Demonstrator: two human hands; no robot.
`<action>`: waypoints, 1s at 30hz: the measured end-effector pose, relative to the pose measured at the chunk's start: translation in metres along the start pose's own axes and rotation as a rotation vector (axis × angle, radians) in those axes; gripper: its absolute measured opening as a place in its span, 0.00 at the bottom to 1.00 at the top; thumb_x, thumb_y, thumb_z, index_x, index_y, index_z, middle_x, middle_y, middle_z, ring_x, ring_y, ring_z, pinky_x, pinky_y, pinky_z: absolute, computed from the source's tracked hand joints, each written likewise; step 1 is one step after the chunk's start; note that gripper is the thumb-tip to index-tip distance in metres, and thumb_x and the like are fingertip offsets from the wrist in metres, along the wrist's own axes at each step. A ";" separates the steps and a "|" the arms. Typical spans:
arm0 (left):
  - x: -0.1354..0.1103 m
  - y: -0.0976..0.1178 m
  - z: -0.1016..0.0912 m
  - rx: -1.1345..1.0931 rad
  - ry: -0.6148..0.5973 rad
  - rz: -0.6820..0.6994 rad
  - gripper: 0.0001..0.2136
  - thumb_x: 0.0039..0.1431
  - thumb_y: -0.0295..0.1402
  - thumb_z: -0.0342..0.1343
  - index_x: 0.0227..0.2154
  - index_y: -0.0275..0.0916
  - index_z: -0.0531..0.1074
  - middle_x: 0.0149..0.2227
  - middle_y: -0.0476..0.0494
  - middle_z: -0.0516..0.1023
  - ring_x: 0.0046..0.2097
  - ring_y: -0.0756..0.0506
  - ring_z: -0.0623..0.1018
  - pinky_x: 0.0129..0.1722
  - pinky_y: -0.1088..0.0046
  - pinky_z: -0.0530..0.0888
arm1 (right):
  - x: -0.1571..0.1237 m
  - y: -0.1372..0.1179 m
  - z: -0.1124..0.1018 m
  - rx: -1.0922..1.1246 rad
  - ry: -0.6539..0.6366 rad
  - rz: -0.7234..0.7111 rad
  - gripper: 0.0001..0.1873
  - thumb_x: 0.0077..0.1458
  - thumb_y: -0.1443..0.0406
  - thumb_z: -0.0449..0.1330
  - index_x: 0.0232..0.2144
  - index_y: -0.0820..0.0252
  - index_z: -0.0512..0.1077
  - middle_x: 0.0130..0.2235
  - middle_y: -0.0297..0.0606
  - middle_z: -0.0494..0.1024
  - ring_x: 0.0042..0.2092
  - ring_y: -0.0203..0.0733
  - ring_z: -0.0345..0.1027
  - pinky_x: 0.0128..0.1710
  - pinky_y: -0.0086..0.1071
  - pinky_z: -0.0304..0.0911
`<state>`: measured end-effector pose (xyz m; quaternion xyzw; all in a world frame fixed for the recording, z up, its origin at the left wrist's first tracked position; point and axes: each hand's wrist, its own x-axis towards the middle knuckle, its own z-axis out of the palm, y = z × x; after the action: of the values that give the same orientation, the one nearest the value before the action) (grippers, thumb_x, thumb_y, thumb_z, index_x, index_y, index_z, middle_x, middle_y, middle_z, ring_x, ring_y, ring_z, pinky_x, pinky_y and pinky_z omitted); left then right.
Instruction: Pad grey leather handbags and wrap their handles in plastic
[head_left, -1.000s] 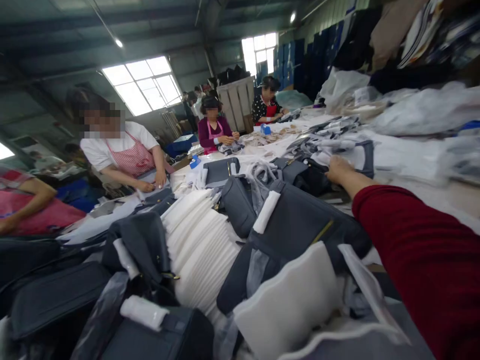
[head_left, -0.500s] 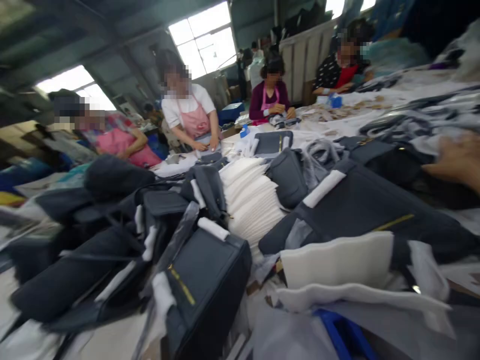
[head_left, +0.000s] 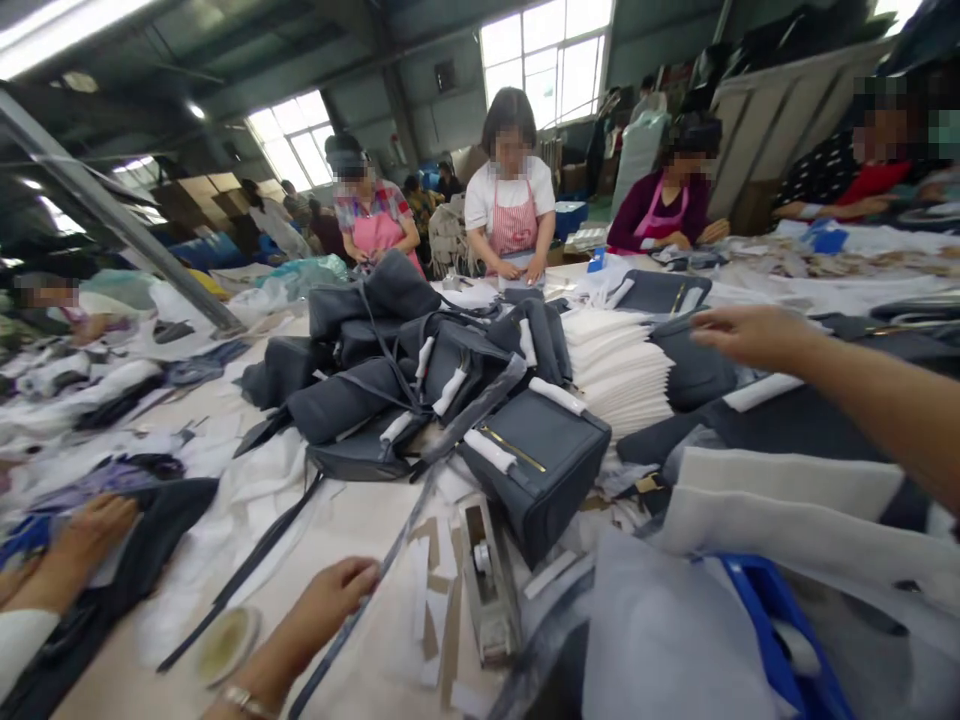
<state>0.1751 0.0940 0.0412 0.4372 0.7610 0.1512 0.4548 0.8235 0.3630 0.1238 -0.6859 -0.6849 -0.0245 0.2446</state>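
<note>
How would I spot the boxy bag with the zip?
Find the heap of dark bags mid-table, left of the stack of white sheets. At the heap's near right corner sits the boxy bag; its long gold zip slanting between white wraps sets it apart.

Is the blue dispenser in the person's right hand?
No, the right hand is by the dark bags, while the blue dispenser lies apart, nearer the camera.

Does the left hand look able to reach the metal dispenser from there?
Probably yes: the left hand is left of the metal dispenser, and only a thin grey strap and flat white strips appear to lie between.
</note>
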 end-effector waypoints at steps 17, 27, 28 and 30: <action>0.093 0.071 0.037 -0.515 -0.062 0.361 0.13 0.55 0.36 0.58 0.42 0.36 0.73 0.46 0.35 0.77 0.50 0.39 0.74 0.52 0.61 0.69 | -0.087 -0.183 0.141 -0.158 -0.390 0.162 0.24 0.52 0.57 0.57 0.45 0.67 0.76 0.46 0.55 0.78 0.50 0.60 0.71 0.47 0.42 0.65; 0.163 -0.003 -0.130 0.109 0.707 0.574 0.16 0.58 0.35 0.50 0.46 0.33 0.73 0.46 0.32 0.75 0.52 0.38 0.71 0.58 0.59 0.64 | -0.105 -0.316 0.118 0.149 -0.111 -0.090 0.17 0.54 0.58 0.55 0.43 0.57 0.75 0.49 0.43 0.76 0.51 0.49 0.69 0.54 0.39 0.63; 0.160 -0.001 -0.120 0.109 0.641 0.670 0.15 0.59 0.35 0.50 0.45 0.34 0.73 0.46 0.34 0.75 0.51 0.39 0.71 0.58 0.62 0.65 | -0.104 -0.332 0.124 0.157 -0.132 -0.095 0.17 0.54 0.59 0.55 0.44 0.57 0.75 0.48 0.43 0.76 0.52 0.48 0.69 0.54 0.38 0.64; 0.150 0.003 -0.092 0.092 0.454 0.829 0.13 0.58 0.35 0.52 0.43 0.37 0.74 0.44 0.37 0.76 0.49 0.41 0.73 0.55 0.64 0.67 | -0.097 -0.354 0.134 0.137 -0.161 -0.060 0.18 0.53 0.60 0.55 0.45 0.59 0.75 0.48 0.44 0.76 0.52 0.48 0.69 0.54 0.37 0.63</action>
<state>0.0702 0.2314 0.0082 0.6796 0.6084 0.3780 0.1583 0.4408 0.3023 0.0769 -0.6465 -0.7227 0.0701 0.2342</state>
